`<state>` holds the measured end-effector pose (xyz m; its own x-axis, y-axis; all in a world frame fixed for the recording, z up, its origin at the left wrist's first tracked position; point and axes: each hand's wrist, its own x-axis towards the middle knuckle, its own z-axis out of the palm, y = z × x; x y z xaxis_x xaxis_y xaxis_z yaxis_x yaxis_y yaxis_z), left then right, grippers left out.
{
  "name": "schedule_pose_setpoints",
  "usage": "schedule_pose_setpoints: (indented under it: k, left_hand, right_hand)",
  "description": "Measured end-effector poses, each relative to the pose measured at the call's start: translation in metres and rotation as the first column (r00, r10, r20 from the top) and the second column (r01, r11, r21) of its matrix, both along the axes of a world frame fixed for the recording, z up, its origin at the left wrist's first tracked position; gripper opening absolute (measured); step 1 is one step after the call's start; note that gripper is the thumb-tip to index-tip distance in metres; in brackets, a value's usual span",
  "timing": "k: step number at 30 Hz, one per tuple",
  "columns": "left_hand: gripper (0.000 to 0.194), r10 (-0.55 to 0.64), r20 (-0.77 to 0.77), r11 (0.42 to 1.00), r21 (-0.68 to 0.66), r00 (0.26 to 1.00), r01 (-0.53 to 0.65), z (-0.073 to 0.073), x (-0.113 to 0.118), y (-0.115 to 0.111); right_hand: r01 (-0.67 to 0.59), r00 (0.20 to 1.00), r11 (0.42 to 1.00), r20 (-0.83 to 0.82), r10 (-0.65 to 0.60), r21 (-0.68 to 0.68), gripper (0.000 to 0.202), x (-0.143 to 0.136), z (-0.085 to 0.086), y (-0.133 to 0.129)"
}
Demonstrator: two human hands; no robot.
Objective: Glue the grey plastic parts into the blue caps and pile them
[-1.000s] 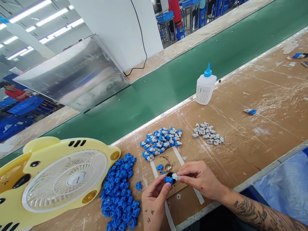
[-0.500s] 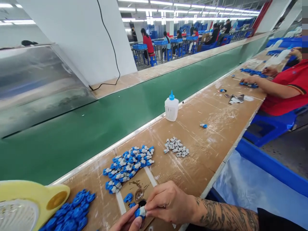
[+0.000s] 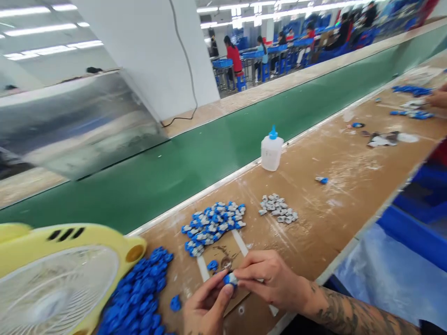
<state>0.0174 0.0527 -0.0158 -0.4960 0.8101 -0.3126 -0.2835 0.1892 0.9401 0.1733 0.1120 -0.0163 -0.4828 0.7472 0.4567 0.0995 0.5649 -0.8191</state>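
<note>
A small blue-and-grey plastic part (image 3: 229,278) is pinched between the fingertips of my two hands. My left hand (image 3: 208,303) grips its blue side, thumb and forefinger closed on it. From the right, my right hand (image 3: 274,281) closes its fingertips on the grey side, partly hiding it. Just beyond lies a loose blue piece (image 3: 212,265) on the cardboard-coloured worktop. A heap of joined blue-and-grey parts (image 3: 214,224) lies farther off, with a smaller pile of grey pieces (image 3: 278,208) to its right. Many plain blue pieces (image 3: 139,293) are heaped at left.
A yellow fan (image 3: 101,235) lies at the left front. A bottle with a blue tip (image 3: 272,151) stands by the green conveyor belt (image 3: 209,156). One blue-and-grey part (image 3: 321,180) lies at right. A co-worker's hand (image 3: 438,97) shows at the far right edge.
My view has swung left, so the table's contents sit farther right and more of the fan and blue heap shows. Both hands still hold the small part.
</note>
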Motion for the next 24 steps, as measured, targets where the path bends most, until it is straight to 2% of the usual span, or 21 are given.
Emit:
schedule_pose_setpoints:
  k: [3, 9, 12, 15, 17, 18, 20, 21, 22, 24]
  left_hand:
    - [0.048, 0.003, -0.030, 1.000, 0.017, 1.000, -0.002, -0.001, 0.003, 0.001]
    - [0.044, -0.107, -0.153, 0.994, 0.007, 0.982, 0.109, -0.001, -0.012, -0.002]
    - [0.036, -0.164, -0.284, 0.986, -0.019, 0.945, 0.165, 0.004, -0.030, 0.002]
    - [0.030, -0.110, -0.469, 0.992, 0.003, 0.876, 0.126, 0.012, -0.053, 0.018]
    - [0.029, -0.085, -0.635, 0.994, -0.002, 0.768, 0.108, 0.020, -0.066, 0.036]
    - [0.029, -0.091, -0.709, 0.994, -0.018, 0.699, 0.111, 0.023, -0.071, 0.047]
    - [0.029, -0.131, -0.800, 0.988, -0.058, 0.585, 0.142, 0.030, -0.078, 0.069]
    - [0.027, -0.141, -0.817, 0.985, -0.061, 0.559, 0.159, 0.032, -0.079, 0.079]
    - [0.025, -0.143, -0.820, 0.983, -0.052, 0.554, 0.177, 0.034, -0.080, 0.088]
    - [0.024, -0.128, -0.831, 0.978, -0.013, 0.542, 0.211, 0.033, -0.079, 0.097]
  right_hand:
    - [-0.021, 0.999, 1.000, -0.028, 0.021, 0.001, 0.027, 0.004, 0.001, 0.002]
    - [-0.047, 0.999, 0.999, 0.003, 0.047, -0.008, 0.026, 0.009, 0.001, 0.006]
    - [0.034, 0.997, 0.999, 0.073, -0.037, 0.039, 0.026, 0.029, 0.004, 0.012]
    - [0.210, 0.959, 0.976, 0.183, -0.218, 0.067, 0.026, 0.075, 0.004, 0.033]
    - [0.379, 0.876, 0.920, 0.282, -0.391, 0.099, 0.029, 0.117, 0.002, 0.056]
    - [0.473, 0.807, 0.872, 0.337, -0.485, 0.125, 0.030, 0.138, 0.000, 0.069]
    - [0.628, 0.618, 0.751, 0.457, -0.640, 0.202, 0.029, 0.177, -0.002, 0.094]
    - [0.661, 0.535, 0.713, 0.521, -0.665, 0.233, 0.029, 0.192, -0.002, 0.104]
    - [0.671, 0.473, 0.702, 0.591, -0.654, 0.240, 0.032, 0.203, -0.002, 0.111]
    - [0.683, 0.406, 0.699, 0.684, -0.606, 0.214, 0.039, 0.217, -0.004, 0.118]
